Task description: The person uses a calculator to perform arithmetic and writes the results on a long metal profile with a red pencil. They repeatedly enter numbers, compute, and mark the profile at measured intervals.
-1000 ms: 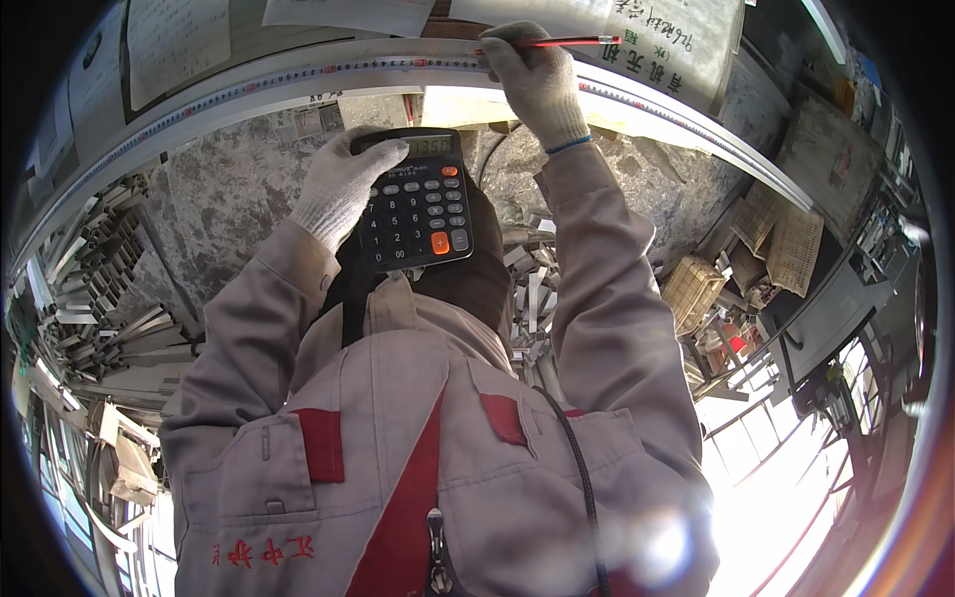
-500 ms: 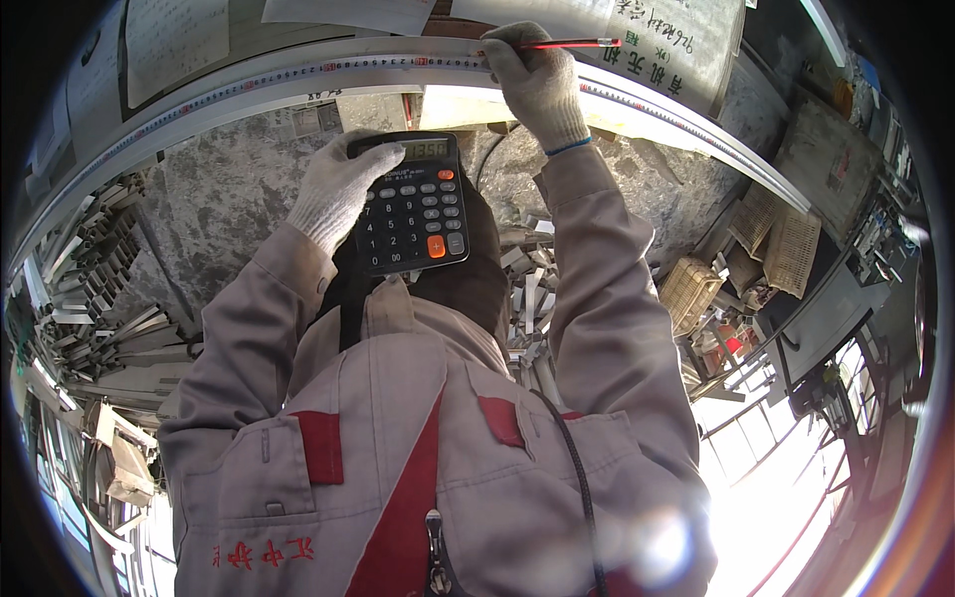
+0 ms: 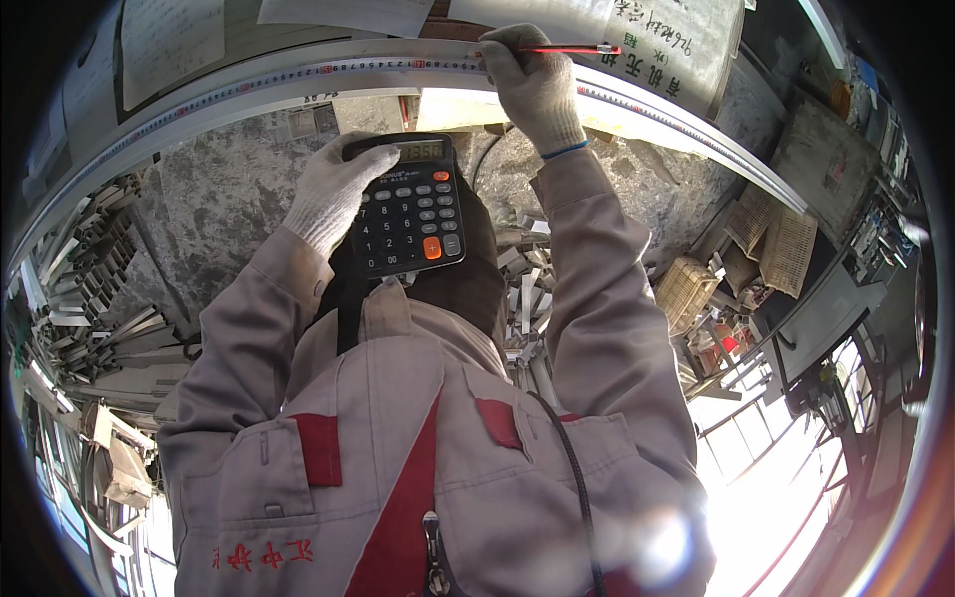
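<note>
My left hand (image 3: pixel 343 189), in a whitish knit glove, grips a black calculator (image 3: pixel 409 214) by its upper left side, with the thumb beside the lit-up display. The calculator has grey and orange keys and faces up over my lap. My right hand (image 3: pixel 537 95), gloved too, is closed round a red pencil (image 3: pixel 572 49) that sticks out to the right. It rests at a long measuring tape (image 3: pixel 348 67), which lies along a pale metal bar (image 3: pixel 249 95) across the far side. The pencil's tip is hard to make out against the fingers.
Paper sheets (image 3: pixel 179 45) and a printed sack (image 3: pixel 676 50) lie beyond the bar. Cut metal profiles (image 3: pixel 95 259) are heaped at the left, with more offcuts (image 3: pixel 527 289) right of my legs. Wicker-like crates (image 3: pixel 686 294) stand at the right. Grey stained floor (image 3: pixel 234 199) shows below the bar.
Little differs. The calculator and my left hand have shifted very slightly left, and both hands keep their hold.
</note>
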`<state>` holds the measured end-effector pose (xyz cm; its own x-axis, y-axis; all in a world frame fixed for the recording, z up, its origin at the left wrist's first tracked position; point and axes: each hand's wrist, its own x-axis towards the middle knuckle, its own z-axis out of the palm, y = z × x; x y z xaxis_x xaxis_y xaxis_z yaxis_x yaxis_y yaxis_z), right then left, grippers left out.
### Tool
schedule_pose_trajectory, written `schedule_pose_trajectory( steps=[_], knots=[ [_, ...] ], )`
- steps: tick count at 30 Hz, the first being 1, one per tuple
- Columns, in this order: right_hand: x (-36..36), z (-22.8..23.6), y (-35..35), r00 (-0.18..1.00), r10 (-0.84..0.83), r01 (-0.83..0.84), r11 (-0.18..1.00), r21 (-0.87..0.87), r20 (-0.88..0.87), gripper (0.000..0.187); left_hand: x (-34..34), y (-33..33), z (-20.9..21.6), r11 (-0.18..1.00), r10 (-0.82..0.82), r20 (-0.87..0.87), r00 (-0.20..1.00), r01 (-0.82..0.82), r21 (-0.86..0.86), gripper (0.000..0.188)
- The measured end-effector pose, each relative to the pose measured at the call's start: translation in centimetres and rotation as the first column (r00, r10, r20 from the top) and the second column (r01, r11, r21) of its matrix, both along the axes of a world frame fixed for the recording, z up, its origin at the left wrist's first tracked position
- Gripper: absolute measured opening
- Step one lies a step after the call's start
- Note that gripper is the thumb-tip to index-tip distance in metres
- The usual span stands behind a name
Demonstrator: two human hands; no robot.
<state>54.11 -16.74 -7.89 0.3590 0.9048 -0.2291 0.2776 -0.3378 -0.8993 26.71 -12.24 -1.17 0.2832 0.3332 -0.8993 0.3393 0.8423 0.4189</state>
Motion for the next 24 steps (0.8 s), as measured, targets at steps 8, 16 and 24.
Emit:
schedule_pose_trajectory(
  steps=[8, 16, 24],
  knots=[
    [-0.1, 0.0, -0.1, 0.998, -0.031, 0.032, 0.999, 0.005, -0.061, 0.016, 0.0, 0.0, 0.0, 1.000, 0.005, 0.023, 1.000, -0.005, 0.018, 0.040],
    [-0.2, -0.3, -0.1, 0.985, -0.108, 0.113, 0.993, 0.030, -0.133, 0.014, -0.4, -0.2, -0.3, 0.999, 0.031, 0.046, 0.998, -0.032, 0.024, 0.040],
    [-1.3, 0.3, -1.6, 0.964, -0.196, 0.202, 0.979, 0.016, -0.179, 0.014, -0.7, -0.1, -0.1, 0.999, -0.012, 0.006, 1.000, 0.012, 0.031, 0.040]
  ],
)
